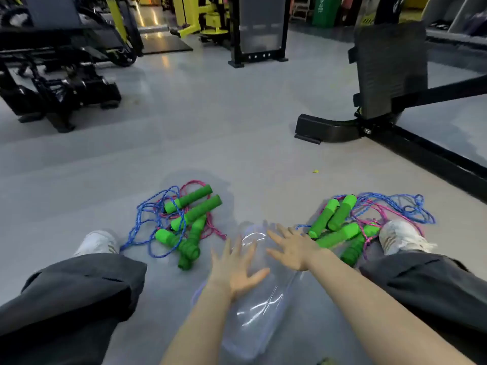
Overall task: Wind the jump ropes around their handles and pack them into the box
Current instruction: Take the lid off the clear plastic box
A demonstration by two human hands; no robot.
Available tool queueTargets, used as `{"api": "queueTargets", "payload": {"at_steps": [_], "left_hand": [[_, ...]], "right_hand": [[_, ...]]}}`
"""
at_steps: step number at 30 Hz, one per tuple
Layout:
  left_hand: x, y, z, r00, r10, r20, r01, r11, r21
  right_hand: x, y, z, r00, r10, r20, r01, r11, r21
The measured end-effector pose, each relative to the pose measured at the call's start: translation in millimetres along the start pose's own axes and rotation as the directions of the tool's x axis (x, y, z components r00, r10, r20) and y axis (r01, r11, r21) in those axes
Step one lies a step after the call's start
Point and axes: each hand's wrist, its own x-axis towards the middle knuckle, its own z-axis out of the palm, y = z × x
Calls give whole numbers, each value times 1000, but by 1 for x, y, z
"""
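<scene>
Green handles point(193, 214) on blue and pink ropes point(147, 219), a clear box point(258, 320), dark trousers point(79, 291), grey floor point(210, 127).

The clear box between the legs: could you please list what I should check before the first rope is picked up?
1. Both hands free: ok; left hand and right hand are open over the clear box, holding nothing.
2. Box lid off: cannot tell; the box is transparent and blurred.
3. Ropes wound on handles: not ok; left pile and right pile lie loose and tangled.
4. Piles close to the hands: ok, likely.
5. Rope clear of the right shoe: cannot tell.
</scene>
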Motion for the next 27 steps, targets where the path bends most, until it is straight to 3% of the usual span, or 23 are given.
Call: {"api": "queueTargets", "payload": {"at_steps": [4, 8, 11, 12, 14, 16, 17, 20, 22, 25, 27], "left_hand": [[8, 1, 13, 992, -117, -42, 111, 988, -109], [19, 3, 11, 972, -206, -115, 187, 970, -157], [26, 3, 9, 953, -286, -101, 258, 940, -225], [27, 3, 7, 949, -299, -98, 271, 934, -232], [29, -1, 5, 946, -316, -78, 287, 923, -257], [32, -7, 4, 945, -324, -55, 284, 889, -360], [35, -12, 3, 944, -323, -71, 258, 855, -450], [43, -28, 8, 929, -314, -197, 90, 706, -703], [38, -31, 10, 898, -393, -197, 29, 499, -866], [37, -41, 14, 880, -475, 21, 81, 106, -991], [40, -50, 16, 880, -425, 212, 187, -100, -977]], "right_hand": [[16, 11, 2, 999, 30, 29, -32, 997, 65], [23, 12, 2, 992, 115, -59, -107, 987, 119], [20, 7, 15, 957, 260, -125, -208, 922, 327], [20, 6, 22, 937, 328, -121, -246, 864, 438], [18, 6, 35, 901, 432, 23, -314, 617, 722], [11, -1, 40, 885, 363, 290, -407, 307, 860], [9, -1, 42, 886, 325, 330, -415, 239, 878], [11, 1, 40, 888, 380, 259, -352, 201, 914], [13, 2, 38, 880, 420, 224, -320, 175, 931], [17, 5, 42, 853, 496, 159, -253, 129, 959], [19, 8, 50, 800, 599, 37, -186, 189, 964]]}}
